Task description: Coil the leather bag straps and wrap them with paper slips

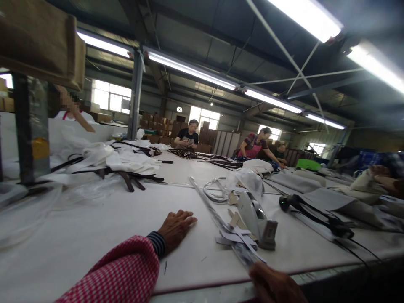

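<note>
My left hand (176,229) lies on the white tabletop with its fingers stretched out and nothing held. At the lower edge, my right hand (274,284) is curled at the near end of a long, shiny, flat strip like a steel ruler (210,205); some of its fingers are blurred or hidden. White paper and card scraps (235,237) lie across the strip. Just right of it stands a grey-white tape dispenser (252,214). A coiled clear band (216,191) and a crumpled plastic bag (248,180) lie beyond.
A black strapped device (318,216) with cables sits at the right, near grey sheets (328,198). White fabric and plastic (126,158) with dark straps (126,181) lie at the left, by a metal post (27,130). Several people work across the table.
</note>
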A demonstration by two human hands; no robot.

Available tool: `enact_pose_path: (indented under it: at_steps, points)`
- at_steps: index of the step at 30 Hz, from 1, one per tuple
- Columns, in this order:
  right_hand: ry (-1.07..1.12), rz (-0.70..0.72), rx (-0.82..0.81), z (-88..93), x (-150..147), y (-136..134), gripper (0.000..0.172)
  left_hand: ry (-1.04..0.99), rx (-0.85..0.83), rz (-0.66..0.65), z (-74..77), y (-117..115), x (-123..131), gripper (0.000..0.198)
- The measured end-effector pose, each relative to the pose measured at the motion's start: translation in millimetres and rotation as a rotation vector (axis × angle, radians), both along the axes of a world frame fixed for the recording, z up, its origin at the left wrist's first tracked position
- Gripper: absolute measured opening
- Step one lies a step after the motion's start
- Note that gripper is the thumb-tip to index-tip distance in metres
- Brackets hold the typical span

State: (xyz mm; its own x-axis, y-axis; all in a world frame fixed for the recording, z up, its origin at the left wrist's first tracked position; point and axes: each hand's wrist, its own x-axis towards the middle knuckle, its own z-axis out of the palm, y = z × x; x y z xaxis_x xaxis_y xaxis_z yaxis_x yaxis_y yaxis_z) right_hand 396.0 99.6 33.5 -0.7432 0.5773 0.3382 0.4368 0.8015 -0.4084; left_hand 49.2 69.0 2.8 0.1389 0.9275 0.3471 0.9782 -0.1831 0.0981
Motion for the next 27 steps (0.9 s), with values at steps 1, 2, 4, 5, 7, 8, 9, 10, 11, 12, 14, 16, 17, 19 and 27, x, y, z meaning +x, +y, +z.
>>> enact_pose_path:
  at_steps: [1,2,4,5,7,8,9,10,11,12,14,16,17,19,27]
  points:
    - [0.002,0.001,0.069,4.6,-20.4,14.1,0.02,0.002,-0.002,-0.004,-0.1,0.3,-0.7,0.032]
    - [0.008,-0.013,0.14,8.7,-42.6,28.6,0.02,0.003,-0.003,-0.008,-0.1,0.4,-1.4,0.03]
    - [0.015,-0.077,0.229,12.0,-86.8,57.5,0.017,0.004,-0.003,-0.012,0.4,0.5,-2.3,0.029]
    - [0.012,-0.134,0.238,10.4,-106.0,70.8,0.015,0.002,-0.002,-0.013,0.8,0.5,-2.6,0.029]
    - [-0.021,-0.192,0.214,1.5,-134.8,92.6,0.015,-0.005,0.001,-0.018,1.9,0.3,-2.7,0.028]
    - [-0.036,-0.209,0.201,-4.5,-144.5,100.8,0.016,-0.01,0.005,-0.022,2.4,0.3,-2.5,0.027]
    - [-0.05,-0.218,0.188,-10.5,-151.7,107.3,0.019,-0.015,0.009,-0.026,2.9,0.3,-2.3,0.026]
    - [-0.062,-0.225,0.178,-15.8,-157.2,112.6,0.022,-0.017,0.013,-0.029,3.3,0.4,-1.9,0.025]
    - [-0.076,-0.231,0.168,-19.7,-161.8,117.1,0.024,-0.016,0.016,-0.03,3.7,0.6,-1.5,0.025]
    - [-0.089,-0.24,0.156,-22.1,-166.1,121.3,0.027,-0.014,0.018,-0.028,4.1,0.8,-1.1,0.024]
    - [-0.121,-0.266,0.118,-22.4,-175.5,130.1,0.031,-0.007,0.022,-0.022,4.8,1.1,-0.4,0.023]
    - [-0.161,-0.296,0.061,-18.2,-186.4,140.1,0.031,-0.002,0.023,-0.017,5.2,1.2,0.0,0.022]
    - [-0.183,-0.305,0.026,-14.9,-191.9,145.3,0.028,0.0,0.025,-0.016,5.2,1.0,0.2,0.022]
    - [-0.221,-0.296,-0.045,-6.1,-201.3,154.7,0.021,0.005,0.036,-0.019,5.1,0.5,0.4,0.021]
    - [-0.166,0.053,-0.431,56.2,-212.2,154.0,0.009,-0.046,0.213,0.1,8.8,1.9,-2.9,0.042]
